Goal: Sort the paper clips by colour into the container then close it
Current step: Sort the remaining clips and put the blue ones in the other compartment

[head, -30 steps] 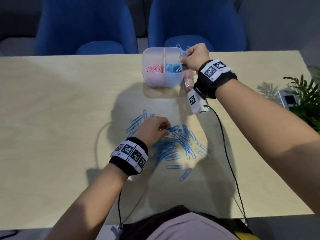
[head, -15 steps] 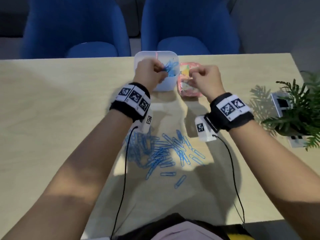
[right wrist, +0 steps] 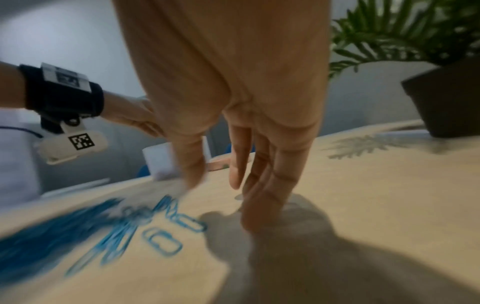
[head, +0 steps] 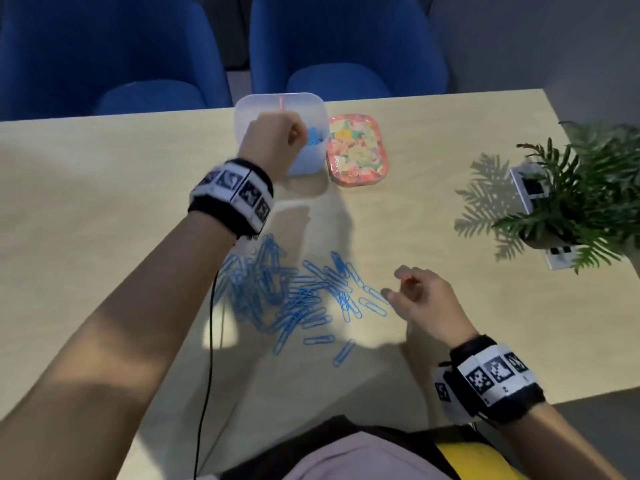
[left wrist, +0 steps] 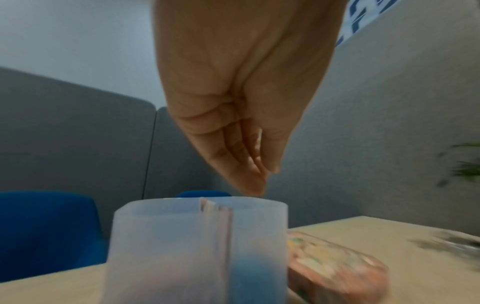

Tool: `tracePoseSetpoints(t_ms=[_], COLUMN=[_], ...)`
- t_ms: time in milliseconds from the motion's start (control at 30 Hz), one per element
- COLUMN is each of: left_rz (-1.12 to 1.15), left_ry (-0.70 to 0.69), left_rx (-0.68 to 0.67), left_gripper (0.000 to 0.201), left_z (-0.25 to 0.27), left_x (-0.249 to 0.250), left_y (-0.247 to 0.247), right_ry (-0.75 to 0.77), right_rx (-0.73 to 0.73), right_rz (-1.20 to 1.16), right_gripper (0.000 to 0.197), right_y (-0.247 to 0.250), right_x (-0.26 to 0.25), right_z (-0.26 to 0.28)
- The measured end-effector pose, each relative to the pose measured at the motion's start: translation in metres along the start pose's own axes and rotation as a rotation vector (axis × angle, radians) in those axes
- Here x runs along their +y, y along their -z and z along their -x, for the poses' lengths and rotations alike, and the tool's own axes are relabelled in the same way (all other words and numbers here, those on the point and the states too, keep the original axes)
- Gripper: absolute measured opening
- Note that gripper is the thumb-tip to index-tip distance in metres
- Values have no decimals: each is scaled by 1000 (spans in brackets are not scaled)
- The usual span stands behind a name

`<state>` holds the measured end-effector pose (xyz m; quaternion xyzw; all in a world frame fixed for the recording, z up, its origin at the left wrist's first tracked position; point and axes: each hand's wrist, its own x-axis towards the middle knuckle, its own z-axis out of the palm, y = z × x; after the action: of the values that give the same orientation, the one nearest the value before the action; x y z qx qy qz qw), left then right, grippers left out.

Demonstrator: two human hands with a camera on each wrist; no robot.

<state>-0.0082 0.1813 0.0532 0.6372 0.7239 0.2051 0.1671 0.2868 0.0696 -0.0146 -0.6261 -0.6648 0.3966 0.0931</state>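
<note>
left hand: over the box at 12 o'clock, fingers pressed together, holding nothing.
right hand: fingers spread, at 3 o'clock of the clips.

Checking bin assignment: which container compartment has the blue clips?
The right compartment of the container, lid-side of the pink divider; blue shows there. The left hand hides the other.

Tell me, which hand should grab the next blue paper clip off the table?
The right hand, probably. Its open fingers hover beside the loose blue paper clips on the table, while the left hand is away over the container.
</note>
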Motion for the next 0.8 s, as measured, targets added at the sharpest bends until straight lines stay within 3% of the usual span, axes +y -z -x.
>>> tracePoseSetpoints(t_ms=[67, 133, 200, 267, 367, 467, 600, 700, 800], left_rz=[19, -71, -201, -293, -323, -251, -150, -135, -150], left_ry=[-52, -103, -163, -182, -187, -195, -195, -191, -62], left_rx=[-169, -418, -516, -579, -629, -497, -413, -388, -397], left_gripper=[24, 71, 116, 134, 133, 103, 66, 67, 88], left_z=[39, 83, 121, 151, 183, 189, 169, 160, 166], left_x=[-10, -19, -30, -39, -39, -28, -14, -16, -27], left_y=[-15, -30, -44, -56, -72, -83, -86, -78, -60], right_ry=[48, 71, 98, 121, 158, 202, 265, 279, 220], right_rx=[-135, -234, -283, -273, -225, -160, -135, -126, -133], right_rz=[180, 336, 483, 544, 535, 429, 297, 275, 318], right_gripper=[62, 94, 118, 127, 118, 87, 65, 65, 79], right_y=[-5, -11, -22, -35, -49, -57, -66, -56, -41], right_x=[-2, -10, -16, -21, -27, -36, -48, -46, -39], right_z=[10, 24, 33, 38, 32, 12, -10, -18, -21])
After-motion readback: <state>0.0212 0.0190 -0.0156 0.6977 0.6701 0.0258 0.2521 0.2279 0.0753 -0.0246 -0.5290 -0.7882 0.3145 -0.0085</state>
